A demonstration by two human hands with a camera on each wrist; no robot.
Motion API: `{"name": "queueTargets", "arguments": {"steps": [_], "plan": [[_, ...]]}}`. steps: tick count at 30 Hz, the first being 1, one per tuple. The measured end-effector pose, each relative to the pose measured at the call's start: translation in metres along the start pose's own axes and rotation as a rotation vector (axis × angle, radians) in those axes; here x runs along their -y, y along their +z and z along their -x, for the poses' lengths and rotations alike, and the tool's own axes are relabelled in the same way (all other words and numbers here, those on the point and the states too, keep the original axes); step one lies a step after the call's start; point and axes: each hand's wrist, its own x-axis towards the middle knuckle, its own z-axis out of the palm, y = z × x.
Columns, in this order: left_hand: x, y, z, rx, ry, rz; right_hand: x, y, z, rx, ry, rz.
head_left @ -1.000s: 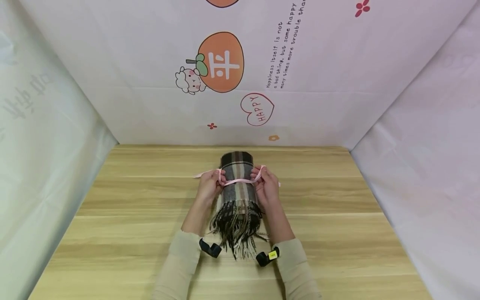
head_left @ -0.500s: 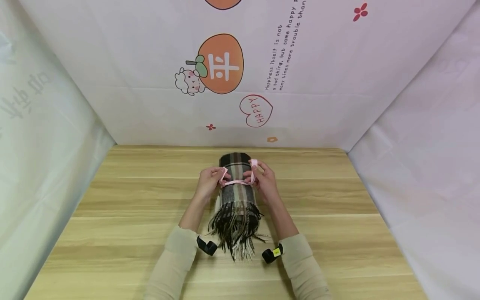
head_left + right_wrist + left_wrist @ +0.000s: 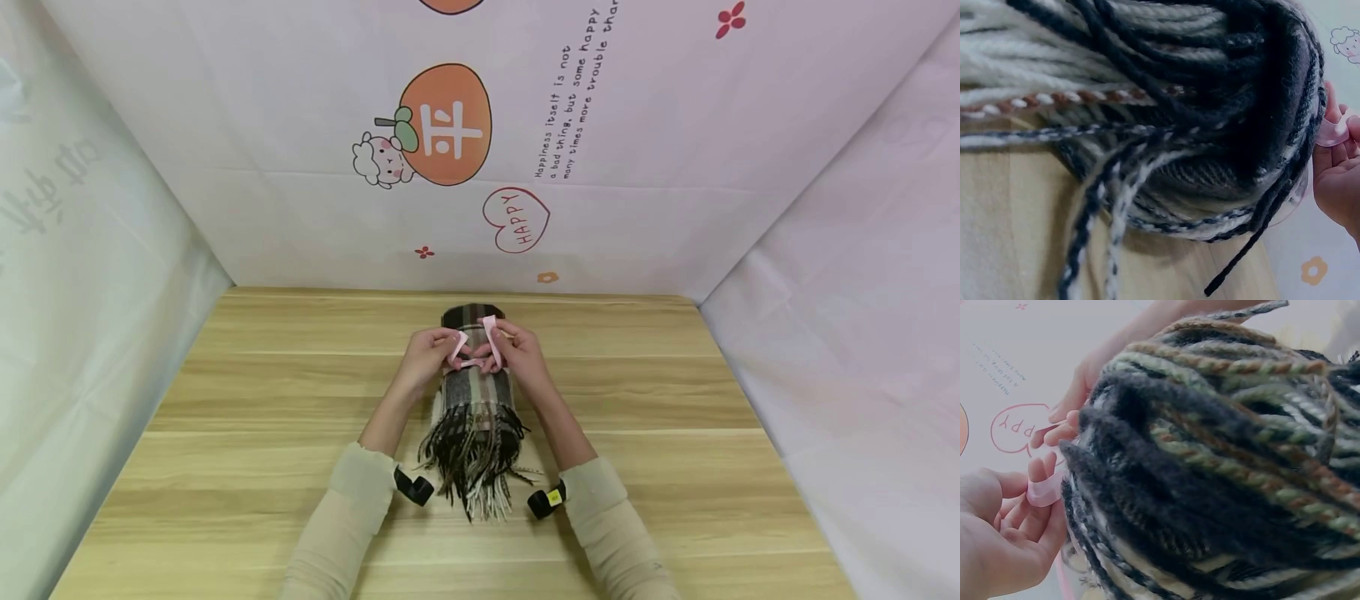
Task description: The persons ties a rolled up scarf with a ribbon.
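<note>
A plaid scarf in grey, black, cream and brown lies rolled up, its fringe toward the person. Across the roll runs a pink ribbon. My left hand pinches one length of it between thumb and fingers, seen closer in the left wrist view with the pink ribbon over the fingers. On the other side, my right hand pinches the other length; the right wrist view shows this hand past the fringe. Both hands are close together over the roll. The ribbon's underside is hidden.
The scarf rests on a wooden table. A white printed backdrop stands behind the table, with pale sheets at both sides. Black wrist cameras sit at the cuffs of the beige sleeves.
Both hands have moved inward over the scarf, bringing the two ribbon lengths closer together. The right hand's ribbon piece now stands up above its fingers. The scarf stays in place.
</note>
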Motion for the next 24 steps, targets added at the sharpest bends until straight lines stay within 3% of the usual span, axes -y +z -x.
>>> {"name": "queueTargets", "arguments": {"steps": [8, 18, 24], "plan": [[-0.0035, 0.0027, -0.0015, 0.048, 0.024, -0.075, 0.0016, 0.0046, -0.0025, 0.097, 0.012, 0.05], [-0.0057, 0.0032, -0.0019, 0.078, 0.052, -0.15, 0.0012, 0.0055, -0.0045, 0.101, 0.009, 0.173], [-0.004, 0.0063, -0.0039, 0.054, 0.063, -0.129, 0.0021, 0.0069, -0.0049, 0.101, 0.02, 0.231]]}}
